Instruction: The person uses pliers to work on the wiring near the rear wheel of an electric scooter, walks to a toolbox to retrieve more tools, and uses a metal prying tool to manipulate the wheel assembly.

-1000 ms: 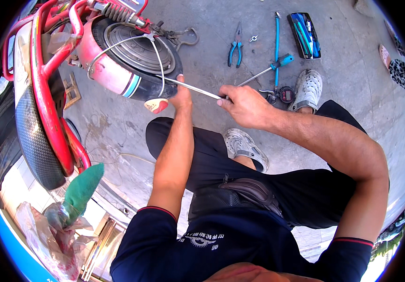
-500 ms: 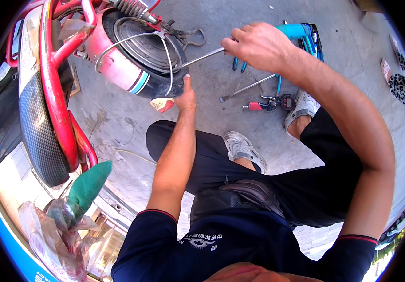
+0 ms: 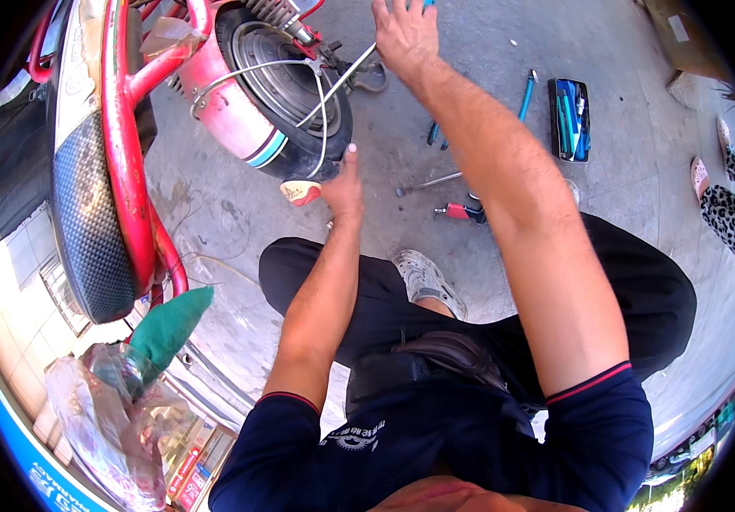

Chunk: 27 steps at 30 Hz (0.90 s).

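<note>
My right hand (image 3: 406,38) grips a long metal bar (image 3: 354,64) near its blue end, high at the top centre. The bar slants down-left into the rim of a small black tyre (image 3: 335,128) on a scooter wheel with a grey hub (image 3: 269,85). A pink, striped mudguard (image 3: 226,128) and a bent wire bracket (image 3: 323,94) lie over the wheel. My left hand (image 3: 342,188) grasps the tyre's lower edge, thumb raised along it, next to a small red-and-cream piece (image 3: 299,193); its fingertips are mostly hidden.
Red scooter frame (image 3: 124,188) stands left, above a plastic bag (image 3: 98,427) and green cloth (image 3: 158,328). An open tool case (image 3: 569,119), blue-handled tool (image 3: 526,98) and red air gun (image 3: 461,211) lie right. Another person's feet (image 3: 698,175) and a cardboard box (image 3: 683,38) are at far right.
My right hand has moved up and away, levering the bar to a steeper angle. My left hand stays at the tyre's edge. The scooter appears shifted rightward in the view.
</note>
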Motion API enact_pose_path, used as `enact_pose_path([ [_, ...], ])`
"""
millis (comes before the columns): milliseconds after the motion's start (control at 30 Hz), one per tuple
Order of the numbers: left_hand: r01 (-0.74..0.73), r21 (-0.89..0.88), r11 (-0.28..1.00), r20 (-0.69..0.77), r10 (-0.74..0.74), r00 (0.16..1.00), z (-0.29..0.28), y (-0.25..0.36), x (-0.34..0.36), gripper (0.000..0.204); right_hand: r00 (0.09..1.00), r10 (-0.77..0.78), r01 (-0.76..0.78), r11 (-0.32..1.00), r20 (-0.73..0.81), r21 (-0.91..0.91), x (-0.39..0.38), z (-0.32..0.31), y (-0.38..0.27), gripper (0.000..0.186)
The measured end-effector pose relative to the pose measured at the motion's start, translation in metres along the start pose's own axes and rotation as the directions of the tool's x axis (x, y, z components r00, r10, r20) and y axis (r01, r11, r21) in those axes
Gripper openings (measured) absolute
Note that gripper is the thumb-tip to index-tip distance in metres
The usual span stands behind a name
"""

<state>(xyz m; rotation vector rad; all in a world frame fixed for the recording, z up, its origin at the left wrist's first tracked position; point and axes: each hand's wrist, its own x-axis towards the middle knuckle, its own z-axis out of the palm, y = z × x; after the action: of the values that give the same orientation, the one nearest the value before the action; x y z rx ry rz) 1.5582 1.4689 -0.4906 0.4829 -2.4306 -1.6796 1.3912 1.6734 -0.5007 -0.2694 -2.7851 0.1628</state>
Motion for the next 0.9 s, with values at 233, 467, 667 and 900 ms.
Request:
enact_pose_path([
  [233,0.123,-0.063,0.99,0.038,-0.121,0.992,-0.022,-0.042,0.002,0.042,0.941,0.029,-0.167,0.906,0.337,0.388,-0.029,0.004,-0.024,0.032],
  [467,-0.152,0.085,0.985,-0.012,0.153,0.988,-0.008,-0.013,0.002,0.048,0.846,-0.073,-0.254,0.816,0.528,0.52,-0.091,-0.027,-0.043,0.034],
  [667,-0.17,0.054,0.984,-0.047,0.173,0.984,-0.007,0.0,-0.002,0.052,0.901,-0.037,-0.282,0.706,0.433,0.649,-0.092,-0.067,0.009,0.051],
  [900,-0.185,-0.081,0.979,-0.096,0.177,0.98,0.001,-0.014,0.01,0.051,0.522,0.719,-0.805,0.593,0.458,-0.013,-0.156,-0.044,0.129,0.046],
])
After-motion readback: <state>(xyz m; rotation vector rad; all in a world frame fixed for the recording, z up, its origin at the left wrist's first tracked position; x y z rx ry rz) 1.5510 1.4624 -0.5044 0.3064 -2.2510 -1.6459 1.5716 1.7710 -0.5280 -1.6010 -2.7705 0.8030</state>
